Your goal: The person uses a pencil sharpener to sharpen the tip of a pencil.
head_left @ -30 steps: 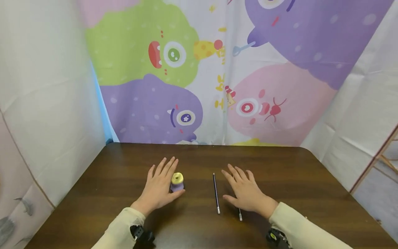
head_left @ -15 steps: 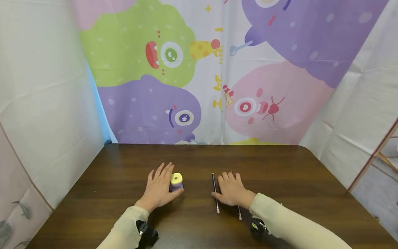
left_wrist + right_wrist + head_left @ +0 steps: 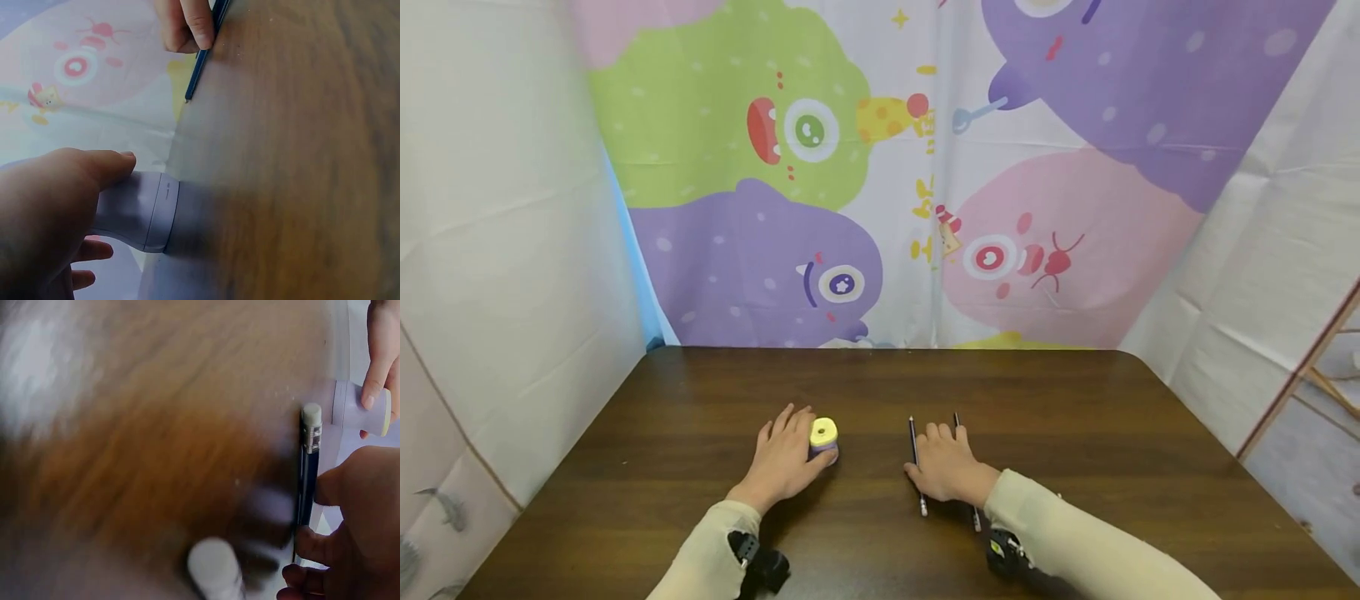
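My left hand [image 3: 787,457] grips a small lavender sharpener with a yellow top [image 3: 823,435], thumb on its near side and fingers on the far side. The left wrist view shows the thumb on the sharpener's lavender body [image 3: 142,211]. My right hand [image 3: 942,467] lies curled on the table between two dark pencils. Its thumb and fingertips pinch the left pencil [image 3: 916,462]. The right wrist view shows that pencil's eraser end [image 3: 310,419] beside the thumb. The second pencil [image 3: 957,420] runs under the palm, with only its ends showing.
Everything rests on a dark brown wooden table [image 3: 1075,417] with rounded far corners. A cartoon monster cloth [image 3: 925,208] hangs behind it and white sheets close in both sides. A wooden frame [image 3: 1322,367] stands off the right edge.
My right hand has slid left and curled from lying flat, closing its thumb and fingers onto the left pencil. The left hand has tightened round the sharpener. The view has shifted slightly.
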`<control>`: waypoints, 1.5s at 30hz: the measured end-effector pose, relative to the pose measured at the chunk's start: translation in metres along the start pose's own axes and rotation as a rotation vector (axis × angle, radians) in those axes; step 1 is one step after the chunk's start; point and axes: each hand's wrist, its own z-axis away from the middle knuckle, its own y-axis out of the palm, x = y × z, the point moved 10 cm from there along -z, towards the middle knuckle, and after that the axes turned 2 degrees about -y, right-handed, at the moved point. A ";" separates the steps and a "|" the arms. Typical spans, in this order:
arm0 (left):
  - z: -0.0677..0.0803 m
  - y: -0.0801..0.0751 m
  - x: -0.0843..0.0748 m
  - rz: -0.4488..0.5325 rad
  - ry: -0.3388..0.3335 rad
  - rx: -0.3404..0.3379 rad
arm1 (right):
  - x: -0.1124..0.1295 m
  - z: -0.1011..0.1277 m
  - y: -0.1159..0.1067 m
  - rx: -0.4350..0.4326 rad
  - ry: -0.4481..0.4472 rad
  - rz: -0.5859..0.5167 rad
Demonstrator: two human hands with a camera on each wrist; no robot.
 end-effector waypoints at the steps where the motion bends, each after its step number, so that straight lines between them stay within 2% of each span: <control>1: 0.000 0.000 -0.001 0.001 0.006 -0.007 | 0.001 0.000 0.001 0.010 0.000 0.001; 11: -0.001 -0.003 -0.003 0.025 0.027 -0.010 | 0.010 -0.003 -0.001 0.014 -0.040 0.098; 15: -0.001 -0.007 -0.004 0.029 0.039 -0.023 | 0.012 -0.004 -0.012 -0.082 -0.099 0.057; 18: -0.001 -0.013 -0.006 0.051 0.045 -0.049 | 0.014 -0.003 -0.026 -0.176 -0.182 -0.034; 20: -0.002 -0.019 -0.008 0.076 0.054 -0.074 | 0.014 -0.003 -0.036 -0.207 -0.234 -0.106; 24: -0.002 -0.033 -0.014 0.133 0.083 -0.123 | 0.007 -0.004 -0.052 -0.176 -0.263 -0.280; 27: 0.000 -0.044 -0.018 0.179 0.094 -0.164 | 0.002 -0.003 -0.065 -0.168 -0.262 -0.349; 35: 0.006 -0.067 -0.027 0.323 0.092 -0.231 | -0.008 0.011 -0.092 -0.185 -0.310 -0.416; 38: 0.008 -0.070 -0.029 0.379 0.091 -0.227 | -0.012 0.016 -0.095 -0.152 -0.310 -0.504; 45: 0.008 -0.073 -0.029 0.548 0.073 -0.199 | -0.026 0.028 -0.098 -0.113 -0.275 -0.809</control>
